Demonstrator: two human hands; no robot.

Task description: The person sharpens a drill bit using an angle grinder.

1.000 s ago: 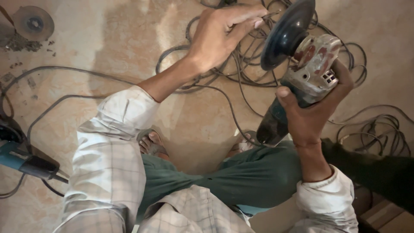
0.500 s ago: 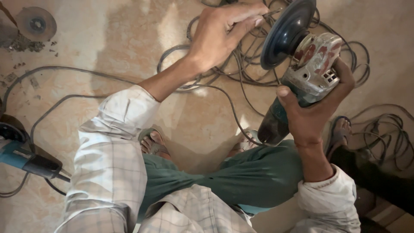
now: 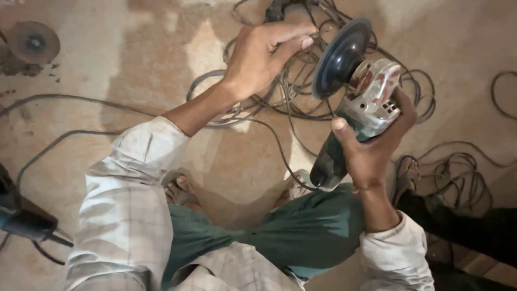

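My right hand (image 3: 371,153) grips the body of an angle grinder (image 3: 371,99), held up over my lap with its dark round disc (image 3: 340,56) tilted toward the upper left. My left hand (image 3: 264,56) is raised just left of the disc. Its fingers are curled together and the fingertips sit close to the disc's upper rim. Nothing shows between them. The grinder's black rear end points down at my green trousers (image 3: 301,237).
Tangled dark cables (image 3: 301,97) cover the dusty floor behind the grinder and at the right (image 3: 458,172). A second power tool (image 3: 24,221) lies at the left edge, and a loose disc (image 3: 32,42) at top left. Another person's sandalled foot (image 3: 406,172) and dark leg (image 3: 474,231) stand at the right.
Another person's foot has stepped into view at the right. My hands and the grinder have hardly moved.
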